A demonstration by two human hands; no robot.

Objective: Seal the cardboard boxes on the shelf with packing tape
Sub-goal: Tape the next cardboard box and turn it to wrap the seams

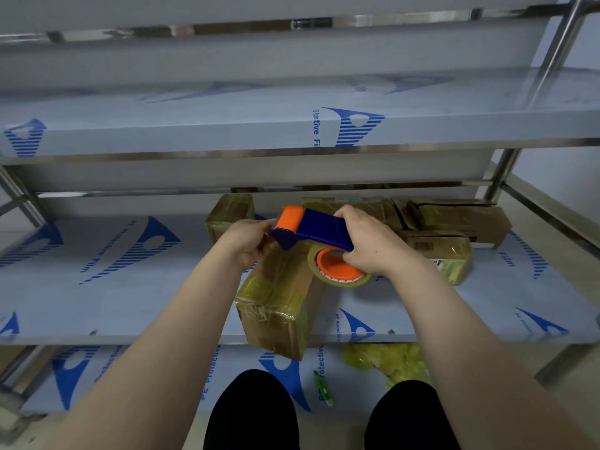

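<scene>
Hands (373,246) around tape dispenser (319,229)

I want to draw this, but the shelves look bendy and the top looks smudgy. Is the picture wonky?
In the head view, the wide-angle lens bows the film-covered steel shelf; also in the head view, the shiny top rail is smeared, with bright glints; the blue-and-orange plastic tape dispenser, the left hand and the right hand look fairly sharp there, under soft light.

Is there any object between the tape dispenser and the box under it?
Nothing visible. The right hand and left hand hold the tape dispenser over the top of the front box; only the dispenser's own tape roll comes between.
</scene>
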